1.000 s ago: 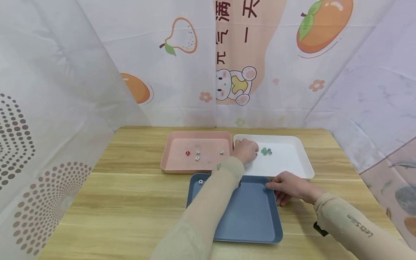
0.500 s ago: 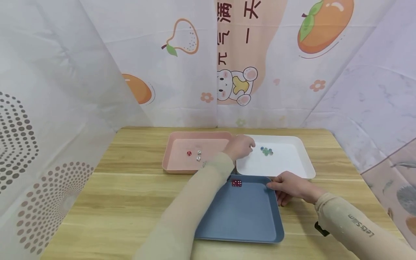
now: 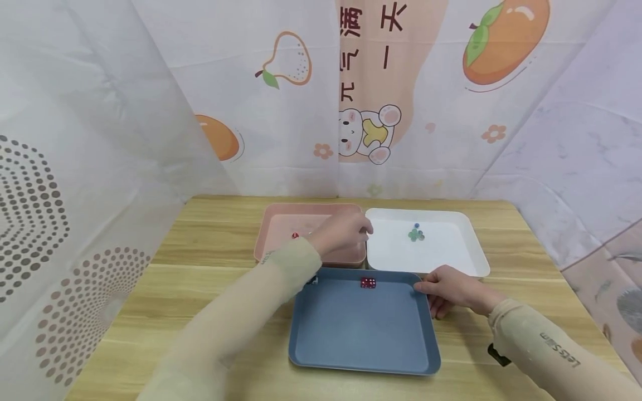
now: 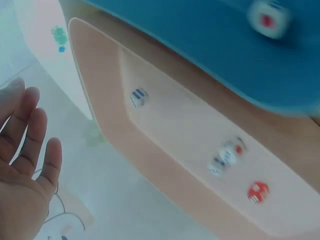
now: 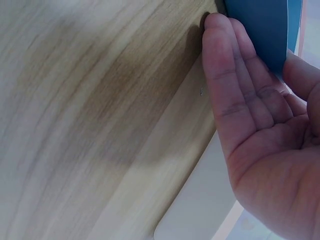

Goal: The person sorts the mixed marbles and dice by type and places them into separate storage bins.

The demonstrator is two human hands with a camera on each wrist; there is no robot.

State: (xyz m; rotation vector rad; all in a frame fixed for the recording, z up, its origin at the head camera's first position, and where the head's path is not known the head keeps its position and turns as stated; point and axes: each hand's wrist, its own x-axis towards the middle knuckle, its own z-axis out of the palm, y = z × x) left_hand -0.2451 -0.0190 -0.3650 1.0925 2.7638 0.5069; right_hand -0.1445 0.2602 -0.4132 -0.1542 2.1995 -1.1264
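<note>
My left hand (image 3: 343, 233) hovers above the pink tray (image 3: 311, 208), its fingers loosely bent with nothing in them. Inside that tray lie a red die (image 4: 258, 192), a lone white die (image 4: 139, 97) and a small group of white dice (image 4: 227, 154). To its right, the white tray (image 3: 448, 245) holds a cluster of small green and blue marbles (image 3: 415, 234). My right hand (image 3: 451, 289) grips the far right corner of the blue tray (image 3: 366, 328), thumb over the rim and fingers outside. Red dice (image 3: 368, 283) sit side by side near that tray's far edge.
A white die (image 4: 270, 20) lies in the blue tray's far left corner, partly hidden by my left sleeve in the head view. All three trays stand close together on the wooden table (image 3: 210, 312). A printed curtain (image 3: 281, 133) hangs behind.
My left hand has moved left from the white tray to over the pink one. A blue marble it left behind has rolled right to the cluster's back. The right hand stays put.
</note>
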